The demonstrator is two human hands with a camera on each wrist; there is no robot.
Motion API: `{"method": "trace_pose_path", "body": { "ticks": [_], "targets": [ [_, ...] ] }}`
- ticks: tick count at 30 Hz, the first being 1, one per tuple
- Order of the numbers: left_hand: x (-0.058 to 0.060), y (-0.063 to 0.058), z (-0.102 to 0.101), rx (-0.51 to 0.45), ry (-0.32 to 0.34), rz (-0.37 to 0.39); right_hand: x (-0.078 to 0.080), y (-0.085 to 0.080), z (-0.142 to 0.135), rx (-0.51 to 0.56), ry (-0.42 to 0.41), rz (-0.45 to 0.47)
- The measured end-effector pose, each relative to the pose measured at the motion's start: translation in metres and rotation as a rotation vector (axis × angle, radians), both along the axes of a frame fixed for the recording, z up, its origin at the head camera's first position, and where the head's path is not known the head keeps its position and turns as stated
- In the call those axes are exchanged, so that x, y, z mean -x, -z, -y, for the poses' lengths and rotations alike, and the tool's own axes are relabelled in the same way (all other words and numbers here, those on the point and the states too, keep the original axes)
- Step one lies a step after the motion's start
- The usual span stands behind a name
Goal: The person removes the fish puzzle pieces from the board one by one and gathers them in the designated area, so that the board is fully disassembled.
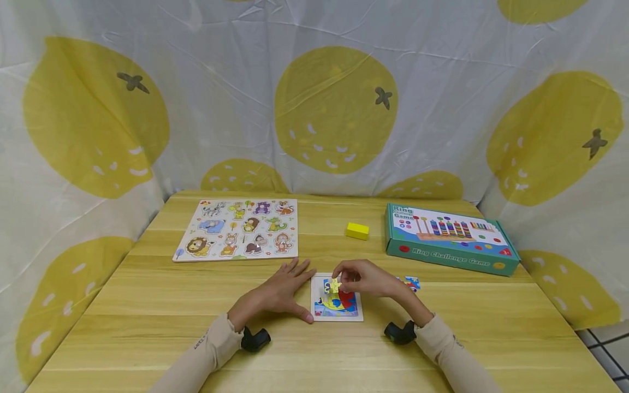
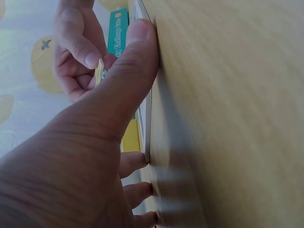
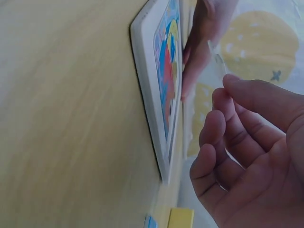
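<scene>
A small jigsaw board with a white frame (image 1: 339, 319) lies flat on the table, its picture in yellow, red and blue. My left hand (image 1: 280, 289) rests at its left side, fingers spread, with the thumb (image 2: 138, 52) on the edge of the frame. Over the upper part of the board, my right hand (image 1: 365, 278) pinches a yellow jigsaw piece (image 1: 335, 286) between thumb and fingertips. The right wrist view shows this piece (image 3: 217, 59) nearly edge-on, held above the board. Beyond my right wrist are loose blue-and-red jigsaw pieces (image 1: 413, 283), partly hidden by the forearm.
An animal peg puzzle (image 1: 248, 214) lies at the back left. Behind the jigsaw sits a yellow block (image 1: 357, 231). To the back right is a green Ring Challenge Game box (image 1: 452, 254). A lemon-print cloth (image 1: 245, 109) hangs along the table's far edge.
</scene>
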State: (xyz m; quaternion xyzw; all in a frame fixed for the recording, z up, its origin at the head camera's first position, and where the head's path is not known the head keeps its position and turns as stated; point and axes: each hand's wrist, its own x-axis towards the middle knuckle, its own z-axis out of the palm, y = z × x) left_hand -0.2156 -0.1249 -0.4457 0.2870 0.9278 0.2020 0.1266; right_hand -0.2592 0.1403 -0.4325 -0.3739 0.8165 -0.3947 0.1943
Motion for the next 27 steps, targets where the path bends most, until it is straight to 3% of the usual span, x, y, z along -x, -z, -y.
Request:
{"method": "trace_pose_path", "body": {
  "ticks": [9, 27],
  "targets": [
    [0.000, 0.001, 0.002, -0.004, 0.005, 0.008, -0.004, -0.002, -0.034, -0.014, 0.098, 0.021],
    [0.000, 0.002, 0.001, -0.007, -0.004, 0.020, -0.017, 0.006, -0.088, -0.042, 0.146, 0.087]
  ]
}}
